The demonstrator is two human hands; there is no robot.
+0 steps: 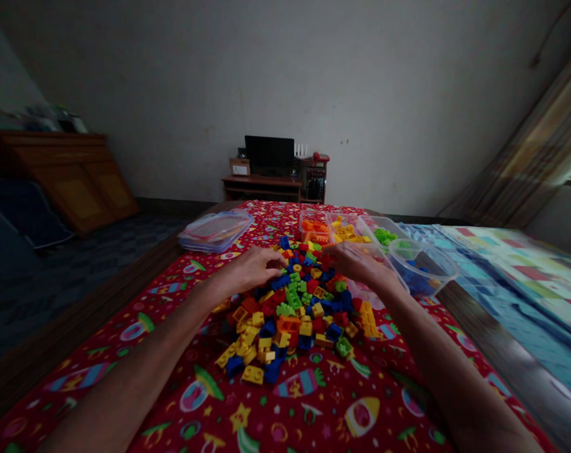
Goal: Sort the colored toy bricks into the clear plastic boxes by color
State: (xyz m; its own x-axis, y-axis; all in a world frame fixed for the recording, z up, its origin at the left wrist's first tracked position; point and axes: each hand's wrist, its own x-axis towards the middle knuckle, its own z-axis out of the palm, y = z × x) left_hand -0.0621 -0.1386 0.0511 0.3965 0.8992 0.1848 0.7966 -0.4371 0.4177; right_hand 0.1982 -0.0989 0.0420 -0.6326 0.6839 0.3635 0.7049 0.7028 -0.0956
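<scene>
— How do the two grips look from your end?
— On my feed the left hand [257, 269] is at the heap's left edge, thumb and fingers bent with a gap showing; I can't tell whether a brick is pinched there. The right hand [352, 259] reaches in at the far right side, fingertips too dim to read, so I can't call that grip either.
— And the bricks?
— The mixed heap of toy building bricks [292, 297] spreads between the hands and toward the camera, on a red patterned cloth [276, 418] over the worktop. I'd expect each one light, stiff, slightly slick and hard to break. I'd grasp opposite side walls, leaving the studs free.
— Farther out?
— Past the right hand I see orange bricks [315, 228], yellow bricks [345, 233] and lime-green bricks [385, 236] in clear containers, then a round clear tub [448, 272] with blue bricks [410, 274]. Stacked plastic lids [214, 234] lie beyond the left hand.
</scene>
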